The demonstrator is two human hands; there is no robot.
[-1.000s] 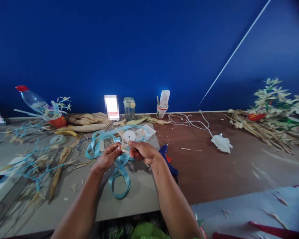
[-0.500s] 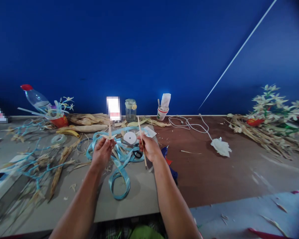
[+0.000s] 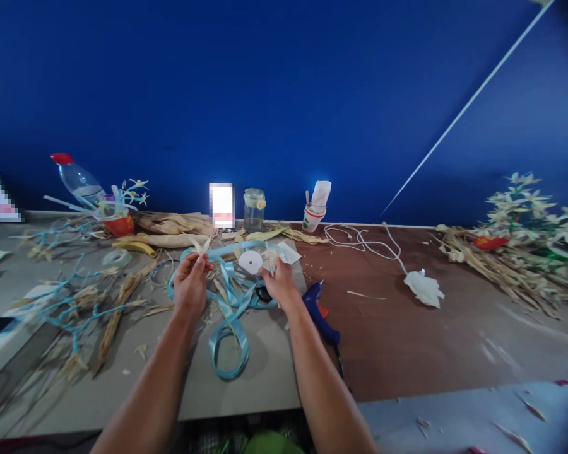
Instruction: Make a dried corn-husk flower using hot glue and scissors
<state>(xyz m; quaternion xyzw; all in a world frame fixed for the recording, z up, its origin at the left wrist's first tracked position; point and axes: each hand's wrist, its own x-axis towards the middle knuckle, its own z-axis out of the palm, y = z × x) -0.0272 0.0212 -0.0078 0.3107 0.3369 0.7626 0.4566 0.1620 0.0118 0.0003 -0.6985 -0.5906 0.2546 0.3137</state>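
Observation:
Pinched in the fingers of my left hand (image 3: pixel 192 277) is a small pale husk flower (image 3: pixel 201 246), its pointed petals facing up. My right hand (image 3: pixel 280 280) is closed over the far right part of the ribbon heap. A pale, blurred shape shows at its fingertips; whether this is the thin stick seen earlier I cannot make out. Light blue satin ribbon (image 3: pixel 229 353) lies loosely looped between and below my hands. A white round spool disc (image 3: pixel 250 262) rests just left of my right fingers. Beside my right forearm lies a blue glue gun (image 3: pixel 322 315).
Blue-wrapped branches (image 3: pixel 76 328) and dried husks (image 3: pixel 118 309) spread over the left side. Along the wall stand a tilted bottle (image 3: pixel 82 183), a red cup (image 3: pixel 118 224), a glass jar (image 3: pixel 254 211) and a white cup (image 3: pixel 314 219). A white cable (image 3: pixel 360 236) and husk bundle (image 3: pixel 497 268) lie right.
The flower in my left hand has tipped and moved slightly left and up. The upright stick in my right hand no longer shows clearly. The glue gun is more exposed beside my forearm.

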